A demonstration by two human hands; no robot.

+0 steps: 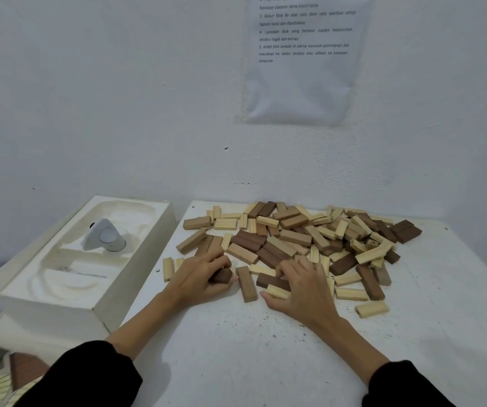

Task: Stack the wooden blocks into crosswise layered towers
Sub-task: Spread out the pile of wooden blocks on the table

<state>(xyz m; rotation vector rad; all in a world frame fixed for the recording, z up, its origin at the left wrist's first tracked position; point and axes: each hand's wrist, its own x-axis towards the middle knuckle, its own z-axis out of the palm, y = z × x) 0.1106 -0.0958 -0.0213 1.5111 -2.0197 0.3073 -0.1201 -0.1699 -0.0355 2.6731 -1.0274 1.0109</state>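
Observation:
A loose heap of wooden blocks (304,236), pale, tan and dark brown, lies spread over the far half of the white table (236,342). My left hand (201,277) sits at the heap's near left edge, its fingers curled round a dark brown block (221,276). My right hand (304,289) rests over the heap's near middle, its thumb and fingers pinching a pale block (277,291) that lies beside a dark brown one (271,281). A tan block (246,284) lies flat between my hands. No stacked tower is in view.
A white box (60,292) with a moulded insert holding a small white gadget (106,236) stands left of the table. The wall (119,113) rises directly behind the heap, with a printed sheet (304,54) taped on it. Single blocks (372,309) lie at the right.

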